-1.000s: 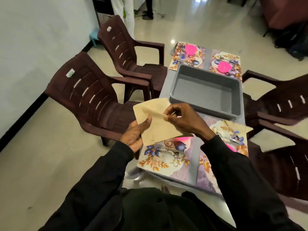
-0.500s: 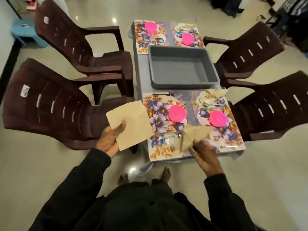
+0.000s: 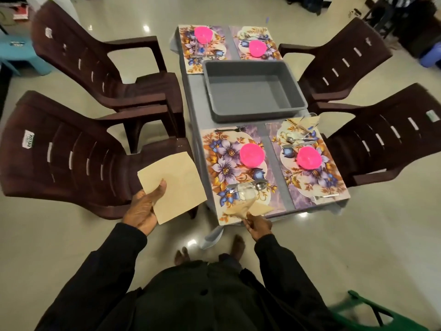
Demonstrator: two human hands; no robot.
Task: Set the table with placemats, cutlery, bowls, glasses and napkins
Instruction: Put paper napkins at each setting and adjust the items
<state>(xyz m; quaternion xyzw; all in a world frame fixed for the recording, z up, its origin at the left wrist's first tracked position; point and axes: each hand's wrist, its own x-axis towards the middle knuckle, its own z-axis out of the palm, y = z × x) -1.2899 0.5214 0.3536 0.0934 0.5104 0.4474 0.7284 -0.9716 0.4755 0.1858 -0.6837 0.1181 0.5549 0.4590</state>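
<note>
My left hand [image 3: 143, 209] holds a stack of beige napkins [image 3: 174, 185] out beside the table's left edge, thumb on top. My right hand [image 3: 257, 224] pinches one folded beige napkin [image 3: 253, 207] at the near edge of the near-left floral placemat [image 3: 222, 161]. On that mat stand a pink bowl [image 3: 252, 154], a clear glass [image 3: 247, 191], a spoon [image 3: 259, 186] and a fork [image 3: 230, 130]. The near-right placemat [image 3: 331, 185] carries a pink bowl [image 3: 308, 158], cutlery [image 3: 298, 140], a glass and a napkin [image 3: 306, 121].
An empty grey tub [image 3: 253, 89] sits mid-table. Two far placemats [image 3: 205, 51] each hold a pink bowl [image 3: 203, 34]. Dark brown plastic chairs [image 3: 71, 154] flank both sides of the narrow table. A green stool [image 3: 372, 314] is near my right; my bare feet [image 3: 238, 244] stand at the table's end.
My hands separated: the left carried the napkin stack left, the right brought one folded napkin down to the near-left placemat's front edge. My view swung over the table.
</note>
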